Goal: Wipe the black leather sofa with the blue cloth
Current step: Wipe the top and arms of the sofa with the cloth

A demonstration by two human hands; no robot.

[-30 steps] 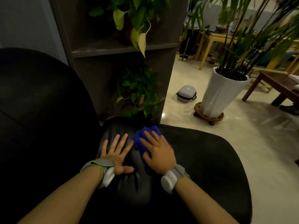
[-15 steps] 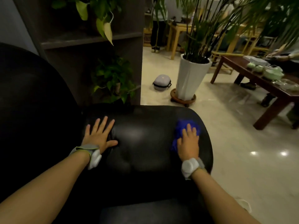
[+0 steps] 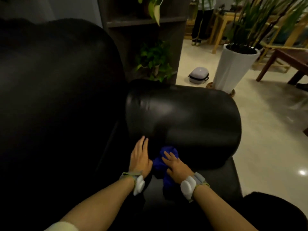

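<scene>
At the left side of the room the tall back of the black leather sofa (image 3: pixel 55 97) fills the space, dark and barely lit. Just right of it, low against the inner foot of the rounded armrest (image 3: pixel 183 120), the person's left hand (image 3: pixel 139 160) rests flat on the leather, fingers straight and close together, its grip on nothing. Touching that hand's right edge lies the blue cloth (image 3: pixel 164 161), bunched in the crease where armrest meets seat. The right hand (image 3: pixel 176 167) presses down on the cloth with fingers extended and slightly spread over it, not curled round it. Both wrists carry grey bands with white pods. Behind the armrest stands a dark shelf unit (image 3: pixel 143 22) with leafy plants, then a grey case (image 3: pixel 198 75) on the pale floor, a white planter (image 3: pixel 233 67), and a brown wooden table (image 3: pixel 290 60) at far right.
</scene>
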